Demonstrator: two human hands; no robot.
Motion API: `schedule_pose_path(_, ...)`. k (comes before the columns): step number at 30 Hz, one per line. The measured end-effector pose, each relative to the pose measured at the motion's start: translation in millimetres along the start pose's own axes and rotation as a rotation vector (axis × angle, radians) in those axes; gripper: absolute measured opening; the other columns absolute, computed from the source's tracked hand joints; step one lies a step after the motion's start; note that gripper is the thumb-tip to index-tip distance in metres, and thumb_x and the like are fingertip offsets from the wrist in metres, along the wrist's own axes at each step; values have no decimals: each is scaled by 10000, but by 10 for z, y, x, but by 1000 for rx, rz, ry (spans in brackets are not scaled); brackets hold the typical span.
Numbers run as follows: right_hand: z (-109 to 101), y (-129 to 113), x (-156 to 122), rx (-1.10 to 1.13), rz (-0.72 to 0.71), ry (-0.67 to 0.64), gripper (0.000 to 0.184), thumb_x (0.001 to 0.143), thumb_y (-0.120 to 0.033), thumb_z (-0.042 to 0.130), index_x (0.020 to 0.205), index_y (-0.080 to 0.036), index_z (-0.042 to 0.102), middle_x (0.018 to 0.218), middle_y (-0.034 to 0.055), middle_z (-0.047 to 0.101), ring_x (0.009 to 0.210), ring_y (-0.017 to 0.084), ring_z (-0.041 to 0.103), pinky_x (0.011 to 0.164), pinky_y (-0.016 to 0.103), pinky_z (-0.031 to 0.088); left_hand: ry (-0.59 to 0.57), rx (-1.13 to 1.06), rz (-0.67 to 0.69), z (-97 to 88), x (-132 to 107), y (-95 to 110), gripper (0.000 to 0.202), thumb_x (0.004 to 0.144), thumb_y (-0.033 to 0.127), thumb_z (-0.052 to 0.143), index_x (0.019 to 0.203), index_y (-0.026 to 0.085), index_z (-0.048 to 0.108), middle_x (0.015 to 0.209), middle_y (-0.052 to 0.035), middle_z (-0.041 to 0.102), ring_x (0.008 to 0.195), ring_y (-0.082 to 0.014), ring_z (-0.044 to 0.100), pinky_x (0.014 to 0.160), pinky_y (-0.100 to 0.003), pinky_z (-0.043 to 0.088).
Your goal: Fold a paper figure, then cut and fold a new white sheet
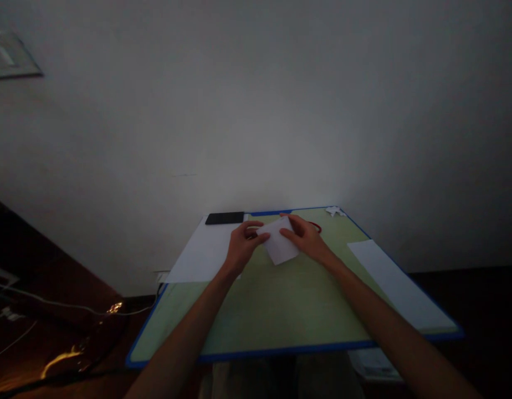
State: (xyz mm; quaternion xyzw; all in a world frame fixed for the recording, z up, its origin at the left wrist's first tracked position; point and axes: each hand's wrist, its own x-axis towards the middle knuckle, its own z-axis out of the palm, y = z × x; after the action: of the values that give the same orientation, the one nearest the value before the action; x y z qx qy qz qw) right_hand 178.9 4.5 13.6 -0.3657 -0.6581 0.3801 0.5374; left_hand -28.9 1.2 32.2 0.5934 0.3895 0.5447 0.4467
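A small folded piece of white paper [280, 246] is held up above the green tabletop between my two hands. My left hand [244, 244] pinches its left edge, thumb in front and fingers behind. At the upper right corner, my right hand [305, 235] grips it with the thumb across the near face. The fingers behind the paper are partly hidden. Just behind my right hand, part of a red handle or loop [317, 226] shows; the rest of it is covered.
The green table [289, 321] has a blue rim and stands against a wall. White sheets [198, 257] lie at left under a black flat phone-like object [225, 218]. A white paper strip [399, 285] lies at right, paper scraps [334, 211] at the back right corner. Cables [73, 305] run at left.
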Motion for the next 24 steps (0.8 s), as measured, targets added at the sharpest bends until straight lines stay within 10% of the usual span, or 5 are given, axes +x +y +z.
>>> schedule_pose_path(24, 131, -75, -51, -45, -74, 179, 427, 856, -433, 683, 1219, -260, 541, 1011, 36, 665, 828, 206, 664, 684, 308, 546, 170, -168, -1, 25, 15, -15, 352, 650, 322, 882, 940, 144, 791, 872, -92, 782, 815, -199, 713, 807, -338, 558)
